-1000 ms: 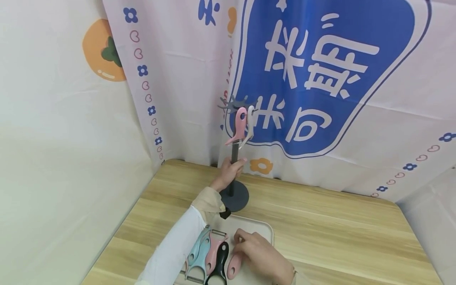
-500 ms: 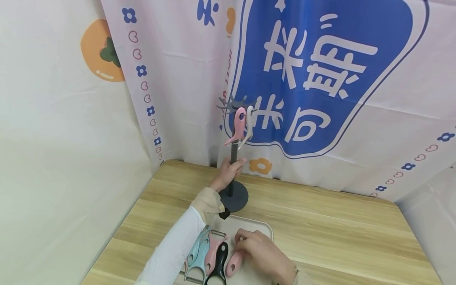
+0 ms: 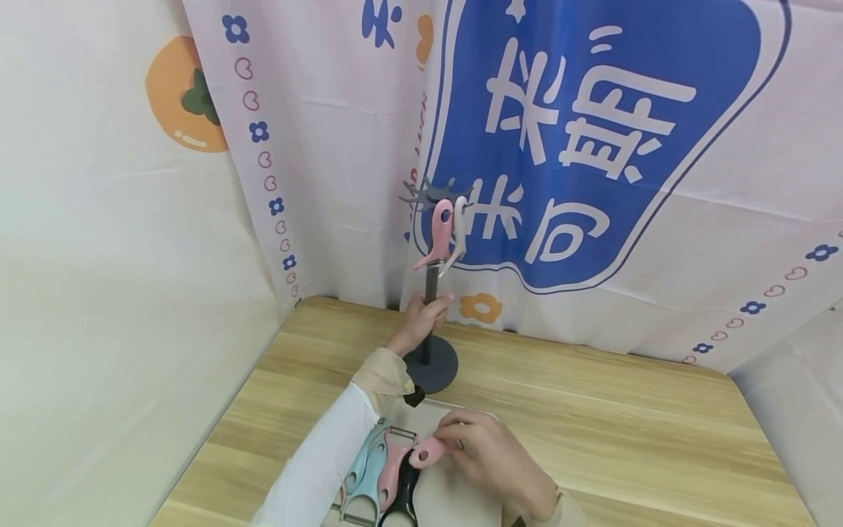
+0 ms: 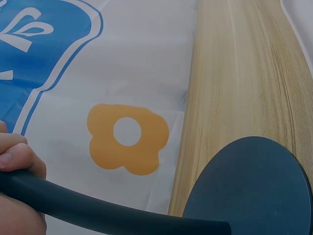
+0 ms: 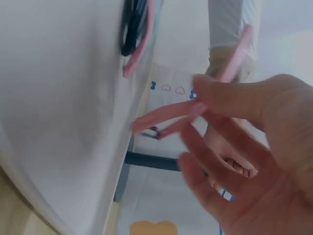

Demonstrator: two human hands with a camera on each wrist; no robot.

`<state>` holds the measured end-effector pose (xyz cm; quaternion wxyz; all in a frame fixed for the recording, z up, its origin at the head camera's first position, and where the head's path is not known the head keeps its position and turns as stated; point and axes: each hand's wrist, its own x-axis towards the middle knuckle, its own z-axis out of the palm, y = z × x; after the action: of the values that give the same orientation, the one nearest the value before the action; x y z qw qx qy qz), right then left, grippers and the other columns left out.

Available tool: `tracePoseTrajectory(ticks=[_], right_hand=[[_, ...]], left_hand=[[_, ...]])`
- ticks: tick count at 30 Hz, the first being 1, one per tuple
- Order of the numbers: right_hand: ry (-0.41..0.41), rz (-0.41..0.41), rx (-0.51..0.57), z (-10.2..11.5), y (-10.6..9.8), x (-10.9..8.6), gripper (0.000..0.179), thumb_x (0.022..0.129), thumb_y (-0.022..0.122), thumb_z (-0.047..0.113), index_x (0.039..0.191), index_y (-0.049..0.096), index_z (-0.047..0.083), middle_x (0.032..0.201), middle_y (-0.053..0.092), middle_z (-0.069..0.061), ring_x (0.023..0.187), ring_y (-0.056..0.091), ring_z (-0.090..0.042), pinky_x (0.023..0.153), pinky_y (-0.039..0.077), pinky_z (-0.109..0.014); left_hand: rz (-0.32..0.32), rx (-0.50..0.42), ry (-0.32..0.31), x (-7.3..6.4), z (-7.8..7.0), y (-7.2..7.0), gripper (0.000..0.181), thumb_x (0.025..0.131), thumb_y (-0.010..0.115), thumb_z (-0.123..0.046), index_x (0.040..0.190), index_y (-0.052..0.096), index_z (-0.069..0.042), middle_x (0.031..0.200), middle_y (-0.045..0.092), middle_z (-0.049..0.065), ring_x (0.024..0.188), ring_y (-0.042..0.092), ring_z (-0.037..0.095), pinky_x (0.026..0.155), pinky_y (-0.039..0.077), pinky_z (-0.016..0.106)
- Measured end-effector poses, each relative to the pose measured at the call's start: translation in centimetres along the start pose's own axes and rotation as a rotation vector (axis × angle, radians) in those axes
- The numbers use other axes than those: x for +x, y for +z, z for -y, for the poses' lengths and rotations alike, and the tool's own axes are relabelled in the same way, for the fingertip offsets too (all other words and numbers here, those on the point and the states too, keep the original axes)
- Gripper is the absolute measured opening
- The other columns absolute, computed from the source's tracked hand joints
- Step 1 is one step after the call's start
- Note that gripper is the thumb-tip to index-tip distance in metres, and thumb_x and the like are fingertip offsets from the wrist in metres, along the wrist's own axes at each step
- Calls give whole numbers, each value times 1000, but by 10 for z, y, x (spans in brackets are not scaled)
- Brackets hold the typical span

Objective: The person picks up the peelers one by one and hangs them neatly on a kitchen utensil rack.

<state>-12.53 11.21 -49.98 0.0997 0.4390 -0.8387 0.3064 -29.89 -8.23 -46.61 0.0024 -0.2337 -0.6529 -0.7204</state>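
The right hand (image 3: pixel 487 455) pinches a pink peeler (image 3: pixel 426 454), seemingly just above the tray (image 3: pixel 457 501), though blur makes the gap hard to judge; a black peeler (image 3: pixel 406 487) lies nearby. The left hand (image 3: pixel 420 322) grips the stand (image 3: pixel 441 366).

Pink peeler (image 3: pixel 428 454) is held above tray (image 3: pixel 454 499), stand (image 3: pixel 432 282) upright.

Stand (image 3: pixel 431 284) in all 3 views
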Motion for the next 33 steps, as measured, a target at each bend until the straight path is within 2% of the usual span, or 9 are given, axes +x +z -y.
tracePoseTrajectory(ticks=[3, 11, 15, 20, 29, 33], right_hand=[[-29, -88, 43, -3, -5, 4, 30, 85, 89, 3, 111, 80, 16, 112, 74, 8, 104, 70, -9, 92, 58, -25], [-4, -253, 165, -15, -27, 13, 41, 87, 85, -1, 126, 76, 9, 118, 76, -3, 103, 74, -18, 93, 60, -29], [39, -307, 249, -20, -35, 18, 45, 88, 84, -3, 131, 73, 7, 120, 77, -8, 107, 76, -21, 92, 62, -35], [89, -388, 380, -24, -45, 27, 47, 88, 81, -9, 132, 71, 2, 122, 76, -16, 109, 76, -19, 86, 64, -42], [23, -558, 451, -31, -73, 60, 49, 86, 74, -22, 132, 69, -7, 114, 72, -24, 106, 75, -18, 89, 63, -33], [29, -624, 455, -33, -87, 74, 46, 88, 72, -22, 131, 69, -9, 115, 71, -27, 107, 75, -14, 92, 62, -32]], left_hand=[[-2, 5, 1, -1, 1, -1, 58, 110, 54, -20, 55, 37, -14, 48, 32, -12, 43, 26, 7, 48, 26, 25], [-8, -1, -5, 1, 0, -2, 56, 108, 56, -22, 55, 38, -16, 49, 34, -10, 44, 28, 8, 49, 26, 26], [-12, 5, -14, 0, 1, -2, 55, 108, 56, -22, 55, 39, -16, 50, 34, -10, 45, 30, 8, 49, 27, 26], [-13, -3, -12, 1, 3, -1, 55, 108, 56, -21, 56, 39, -16, 50, 34, -9, 45, 29, 8, 50, 26, 26], [-9, -4, 5, 3, 2, 1, 55, 108, 56, -21, 56, 38, -16, 50, 34, -11, 46, 29, 7, 50, 26, 25], [-6, -5, 0, 1, 1, 0, 57, 109, 55, -22, 56, 38, -15, 50, 34, -11, 46, 28, 8, 50, 26, 26]])
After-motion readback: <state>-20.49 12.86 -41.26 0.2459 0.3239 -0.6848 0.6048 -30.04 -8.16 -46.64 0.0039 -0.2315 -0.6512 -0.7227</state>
